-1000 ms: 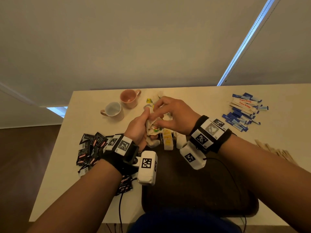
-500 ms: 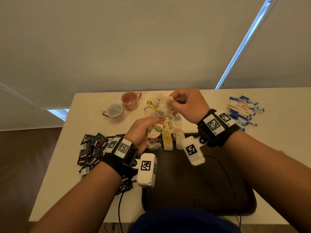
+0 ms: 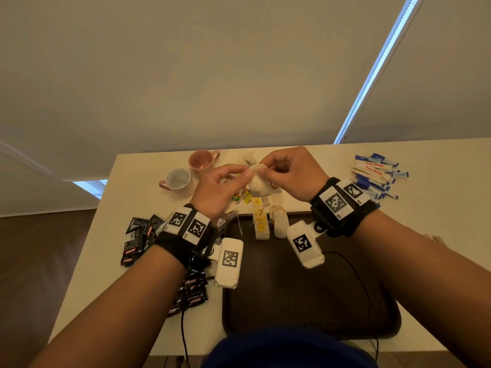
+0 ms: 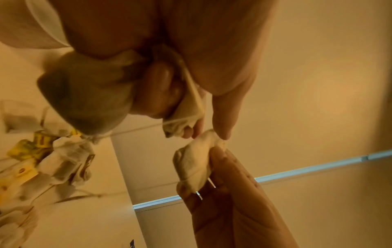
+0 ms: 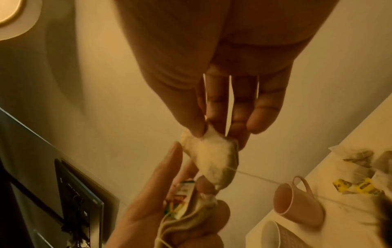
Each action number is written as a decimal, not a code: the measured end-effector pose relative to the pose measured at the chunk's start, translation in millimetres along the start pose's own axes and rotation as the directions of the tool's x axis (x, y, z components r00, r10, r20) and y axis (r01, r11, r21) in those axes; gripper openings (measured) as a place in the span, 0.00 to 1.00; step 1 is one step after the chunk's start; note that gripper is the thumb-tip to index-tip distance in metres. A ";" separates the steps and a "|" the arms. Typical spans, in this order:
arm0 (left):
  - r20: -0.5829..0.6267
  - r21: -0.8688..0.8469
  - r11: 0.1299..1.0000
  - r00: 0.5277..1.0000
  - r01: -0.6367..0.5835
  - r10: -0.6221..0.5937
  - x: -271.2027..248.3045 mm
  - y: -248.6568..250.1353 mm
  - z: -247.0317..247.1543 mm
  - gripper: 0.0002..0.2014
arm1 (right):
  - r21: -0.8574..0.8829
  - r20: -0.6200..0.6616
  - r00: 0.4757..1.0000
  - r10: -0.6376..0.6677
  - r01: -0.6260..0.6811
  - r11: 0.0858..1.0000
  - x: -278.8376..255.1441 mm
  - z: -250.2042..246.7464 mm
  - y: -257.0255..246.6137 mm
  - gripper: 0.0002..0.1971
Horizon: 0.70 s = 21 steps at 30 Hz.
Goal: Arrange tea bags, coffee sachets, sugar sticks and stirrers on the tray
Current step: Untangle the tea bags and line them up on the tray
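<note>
Both hands hover over the far edge of the dark brown tray [image 3: 305,288]. My right hand [image 3: 265,170] pinches the top of a white tea bag [image 3: 257,181] between thumb and fingers. My left hand [image 3: 245,175] meets it, fingertips on the same tea bag [image 5: 212,156]. It also grips a bundle of tea bags [image 4: 84,94] with a colourful tag [image 5: 180,198] in its palm. Two rows of tea bags [image 3: 261,224] lie at the tray's far end. Black coffee sachets [image 3: 140,235] lie left of the tray, and sugar sticks [image 3: 377,173] at the far right.
Two cups [image 3: 202,159] [image 3: 176,180] stand at the table's back left. More loose tea bags [image 3: 277,197] lie beyond the tray under the hands. Stirrers [image 3: 435,239] peek out behind my right forearm. A cable runs across the tray's right side.
My right hand went back to the loose pile and came up with a tea bag. My left hand then rose with its bundle to meet it.
</note>
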<state>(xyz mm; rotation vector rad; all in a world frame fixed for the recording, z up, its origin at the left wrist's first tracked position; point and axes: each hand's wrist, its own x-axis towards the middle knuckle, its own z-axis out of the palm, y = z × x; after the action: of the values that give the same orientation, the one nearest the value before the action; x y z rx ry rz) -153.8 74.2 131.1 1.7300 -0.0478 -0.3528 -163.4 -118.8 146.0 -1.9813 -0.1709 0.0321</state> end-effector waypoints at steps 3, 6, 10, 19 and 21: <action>-0.027 0.028 0.995 0.995 -0.097 0.097 0.4 5.2 2.8 0.03 | 0.041 -0.011 1.000 -0.008 0.008 0.999 -1.6 3.0 0.2 0.02; -0.031 0.037 0.992 0.992 -0.119 0.121 -1.4 8.4 3.0 0.04 | 0.140 -0.046 0.999 0.013 -0.007 0.990 -2.1 9.4 10.5 0.07; -0.026 0.029 0.988 0.988 -0.154 0.155 -2.1 12.9 2.2 0.07 | 0.187 0.125 0.990 0.064 -0.087 0.978 -13.5 22.6 26.0 0.17; -0.005 0.072 0.973 0.975 -0.221 0.222 -1.6 23.0 0.6 0.12 | 0.100 0.229 0.971 0.065 -0.090 0.991 -26.1 41.7 41.2 0.10; -0.011 0.069 0.971 0.973 -0.230 0.231 -0.9 23.3 0.5 0.11 | 0.143 0.245 0.966 0.084 -0.121 0.982 -28.2 44.2 40.9 0.10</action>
<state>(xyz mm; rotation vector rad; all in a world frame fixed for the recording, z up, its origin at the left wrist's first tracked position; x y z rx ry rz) -151.0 69.4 153.7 1.7726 -0.2475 -0.1640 -191.4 -98.6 89.2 -1.8230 -0.2138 0.3421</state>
